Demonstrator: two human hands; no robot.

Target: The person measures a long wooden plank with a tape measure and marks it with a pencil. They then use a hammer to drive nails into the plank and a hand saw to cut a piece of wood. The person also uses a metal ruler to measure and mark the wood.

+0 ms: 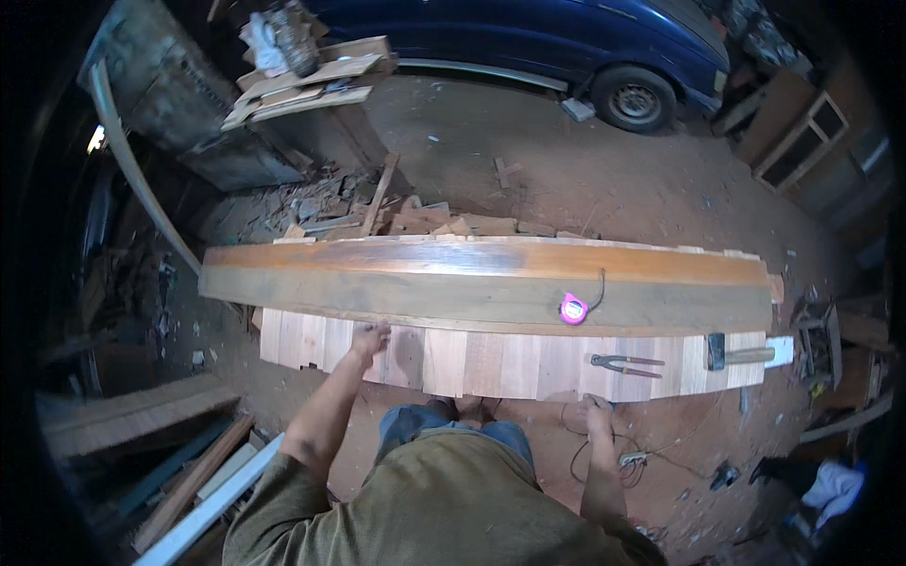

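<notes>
A long plank (453,298), dull brown with a glossy orange-brown strip along its far side, lies across a panel of pale wooden slats (483,363). My left hand (371,340) is over the slats at the plank's near edge, its fingers curled; whether they grip that edge is hard to see. Down at the panel's near edge, my right hand (596,415) is closed, and what it holds, if anything, is hidden. A pink tape measure (573,308) with a dark cord rests on the plank. Pincers (627,365) and a hammer (738,354) lie on the slats to the right.
Long boards (203,476) lean at the lower left. Scrap wood (321,80) is piled at the back left, near a blue vehicle (500,33). A cable (634,458) runs over the dirt floor by my right arm. A wooden frame (807,141) stands at the far right.
</notes>
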